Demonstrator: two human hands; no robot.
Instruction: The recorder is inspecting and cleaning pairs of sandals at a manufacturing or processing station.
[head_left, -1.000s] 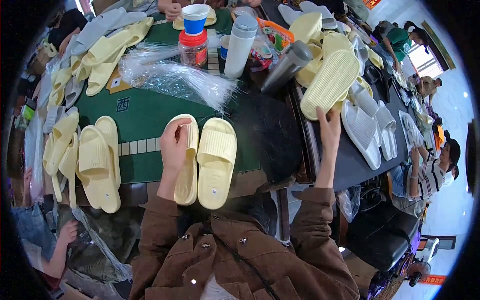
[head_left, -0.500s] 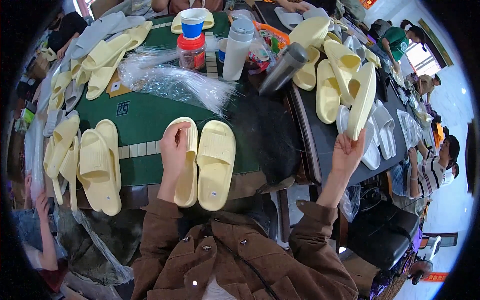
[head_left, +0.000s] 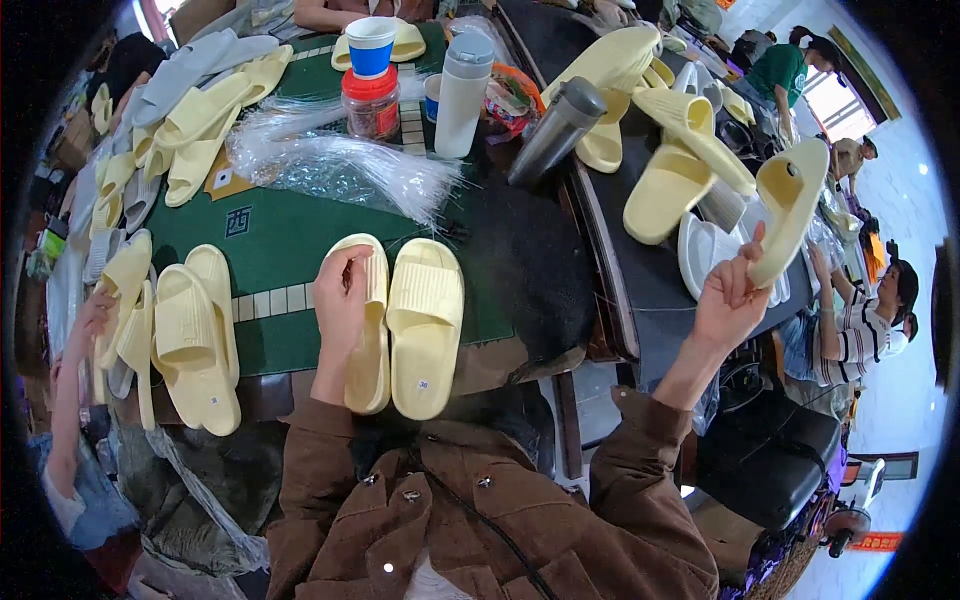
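A pair of pale yellow slide slippers lies at the near edge of the green mat, toes pointing away. My left hand (head_left: 342, 300) is closed at the strap of the left slipper (head_left: 371, 345), with its fingertips partly hidden. Right beside it lies the other slipper (head_left: 424, 350), untouched. Over the dark table at right, my right hand (head_left: 735, 297) grips a third pale yellow slipper (head_left: 793, 205) by one end. That slipper is tilted up on its side. Just left of it are several loose yellow slippers (head_left: 668, 190) and white ones (head_left: 703, 255).
More yellow slippers (head_left: 195, 350) stand at the left, where another person's hand (head_left: 97, 308) touches some. Clear plastic strands (head_left: 350, 180) lie across the mat (head_left: 285, 240). Behind them stand a red-lidded jar (head_left: 371, 105) topped by a paper cup, a white bottle (head_left: 463, 100) and a steel flask (head_left: 556, 132).
My right hand has moved right with its slipper, turning it outward. Yellow slippers in the right-hand pile have shifted. At left, the other person's hand has risen to the slippers there.
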